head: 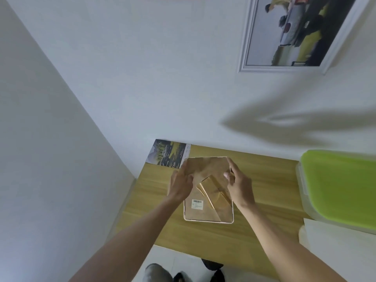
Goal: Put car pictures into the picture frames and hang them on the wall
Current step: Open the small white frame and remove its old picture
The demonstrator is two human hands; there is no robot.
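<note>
A picture frame (207, 210) lies face down on the wooden table (264, 190), showing its brown backing board, a fold-out stand and a small barcode label. My left hand (181, 185) holds the backing's upper left part, fingers curled on it. My right hand (239, 186) pinches the upper right part, index finger stretched toward the top corner. A car picture (167, 153) lies flat at the table's far left corner, beside the frame. A framed car picture (295, 33) with a white frame hangs on the wall at upper right.
A clear plastic box with a green lid (337, 188) stands on the table's right side. White walls meet in a corner at left. My shoes and the pale floor (183, 267) show under the table's near edge.
</note>
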